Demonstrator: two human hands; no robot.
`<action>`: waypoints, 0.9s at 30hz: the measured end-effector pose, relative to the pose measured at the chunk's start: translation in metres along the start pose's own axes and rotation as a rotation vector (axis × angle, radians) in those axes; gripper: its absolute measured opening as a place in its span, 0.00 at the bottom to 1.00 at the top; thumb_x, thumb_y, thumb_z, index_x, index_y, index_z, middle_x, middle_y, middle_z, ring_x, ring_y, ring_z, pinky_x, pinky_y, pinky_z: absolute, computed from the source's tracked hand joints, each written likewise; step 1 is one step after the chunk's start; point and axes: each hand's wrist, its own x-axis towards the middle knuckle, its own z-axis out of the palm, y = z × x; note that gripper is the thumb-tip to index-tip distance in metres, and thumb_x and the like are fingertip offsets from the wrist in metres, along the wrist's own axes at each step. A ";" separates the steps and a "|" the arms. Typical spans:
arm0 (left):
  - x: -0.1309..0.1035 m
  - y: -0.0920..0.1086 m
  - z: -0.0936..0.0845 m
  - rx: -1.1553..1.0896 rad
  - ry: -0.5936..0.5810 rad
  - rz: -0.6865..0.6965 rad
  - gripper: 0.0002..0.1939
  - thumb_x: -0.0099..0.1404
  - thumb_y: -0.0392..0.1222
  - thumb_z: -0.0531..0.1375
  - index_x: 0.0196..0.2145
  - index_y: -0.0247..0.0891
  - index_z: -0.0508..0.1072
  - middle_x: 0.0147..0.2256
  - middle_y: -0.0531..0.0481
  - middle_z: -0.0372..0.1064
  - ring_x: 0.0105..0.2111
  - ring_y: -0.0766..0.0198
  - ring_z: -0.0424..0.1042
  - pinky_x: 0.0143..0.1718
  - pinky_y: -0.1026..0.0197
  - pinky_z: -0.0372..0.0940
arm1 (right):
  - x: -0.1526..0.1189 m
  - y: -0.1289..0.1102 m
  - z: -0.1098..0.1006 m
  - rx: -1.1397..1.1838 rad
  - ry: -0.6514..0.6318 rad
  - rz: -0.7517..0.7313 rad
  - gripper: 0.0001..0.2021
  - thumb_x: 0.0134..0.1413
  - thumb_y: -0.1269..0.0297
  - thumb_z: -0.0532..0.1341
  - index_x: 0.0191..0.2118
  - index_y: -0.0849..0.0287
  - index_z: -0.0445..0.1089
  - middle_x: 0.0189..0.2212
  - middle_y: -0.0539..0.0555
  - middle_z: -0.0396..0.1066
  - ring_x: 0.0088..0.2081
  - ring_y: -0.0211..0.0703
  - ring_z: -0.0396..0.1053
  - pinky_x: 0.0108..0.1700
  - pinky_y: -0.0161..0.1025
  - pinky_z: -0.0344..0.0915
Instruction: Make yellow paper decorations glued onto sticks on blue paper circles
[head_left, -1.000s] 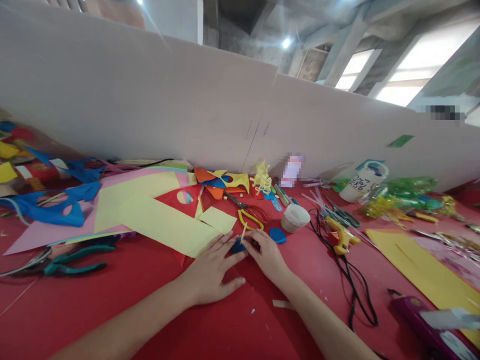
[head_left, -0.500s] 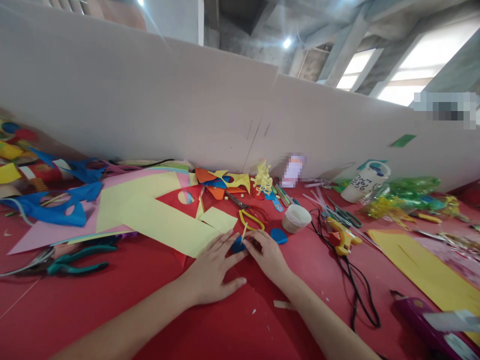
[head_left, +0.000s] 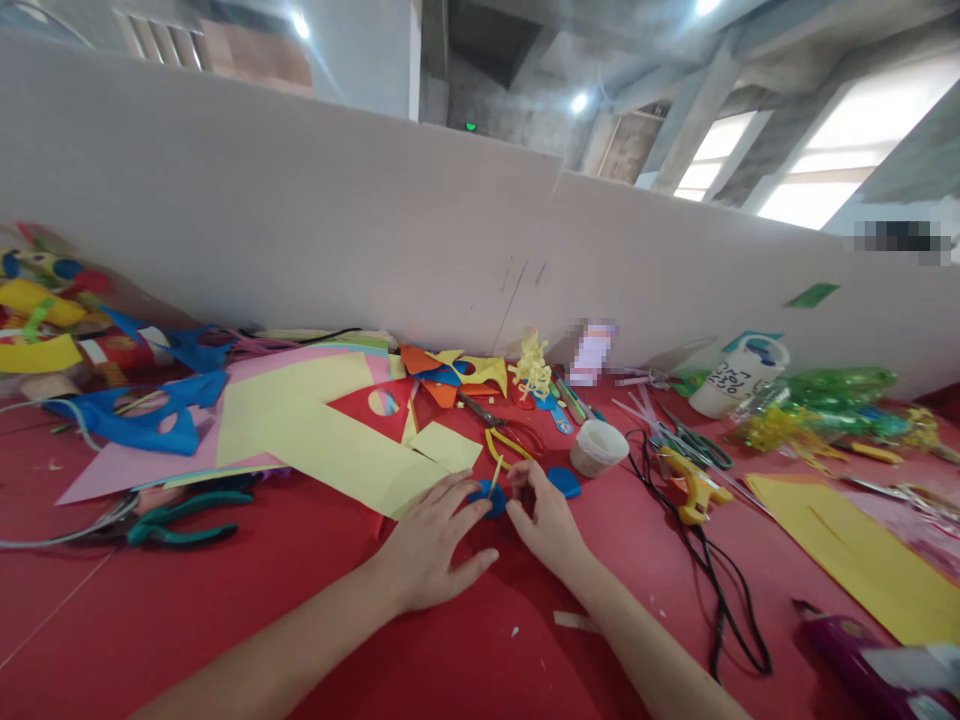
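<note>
My left hand lies spread on the red table, its fingertips at the left edge of a small blue disc. A thin pale yellow strip stands up from that disc. Just right of it is my right hand, fingers curled but parted, with nothing seen between thumb and forefinger. A second blue disc lies beyond the right hand, beside a white cup. Scissors with yellow and red handles rest behind the strip.
Pale yellow sheets and teal pliers are at the left. On the right are a yellow glue gun with a black cord, yellow foam sheets and a purple tool. A white partition stands behind.
My right fingers have come away from the pale strip and moved slightly right, and more of the blue disc shows. The whole view has shifted a little.
</note>
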 end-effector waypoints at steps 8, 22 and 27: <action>-0.021 -0.034 -0.026 0.113 0.139 -0.171 0.16 0.62 0.48 0.52 0.45 0.38 0.67 0.48 0.42 0.65 0.53 0.51 0.60 0.51 0.49 0.62 | -0.004 0.005 0.003 0.044 0.046 0.009 0.08 0.47 0.72 0.52 0.36 0.57 0.58 0.24 0.47 0.60 0.24 0.38 0.63 0.26 0.33 0.62; -0.002 -0.004 -0.007 0.022 -0.188 0.039 0.31 0.60 0.59 0.50 0.57 0.42 0.59 0.59 0.40 0.53 0.59 0.46 0.50 0.56 0.43 0.52 | 0.008 0.002 0.001 0.012 -0.088 -0.016 0.09 0.51 0.64 0.60 0.38 0.58 0.72 0.29 0.54 0.69 0.28 0.41 0.66 0.31 0.37 0.65; -0.002 -0.006 0.002 0.022 -0.198 0.051 0.31 0.62 0.60 0.48 0.58 0.43 0.58 0.61 0.41 0.48 0.60 0.47 0.46 0.58 0.44 0.48 | 0.009 0.008 0.002 0.053 -0.067 -0.001 0.05 0.51 0.65 0.60 0.32 0.59 0.73 0.28 0.53 0.69 0.28 0.40 0.65 0.30 0.36 0.64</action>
